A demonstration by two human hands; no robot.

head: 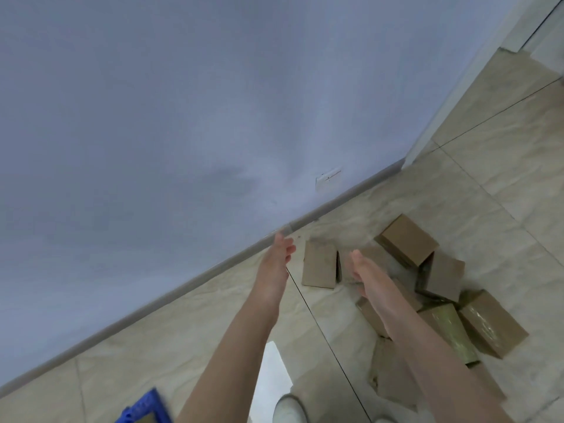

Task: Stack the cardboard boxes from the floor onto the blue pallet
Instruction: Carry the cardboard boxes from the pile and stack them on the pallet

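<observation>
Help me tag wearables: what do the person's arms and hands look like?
The left arm and right arm are bare to the frame's lower edge: no sleeves show. The left hand and right hand wear no gloves, and no watch, bracelet or ring is visible, though blur softens fine detail.

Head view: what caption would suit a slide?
Left hand and right hand, open and empty, reach toward cardboard boxes scattered on the tiled floor; blue pallet at bottom left.

blue pallet cut by bottom edge, cardboard boxes partly behind right forearm
</observation>
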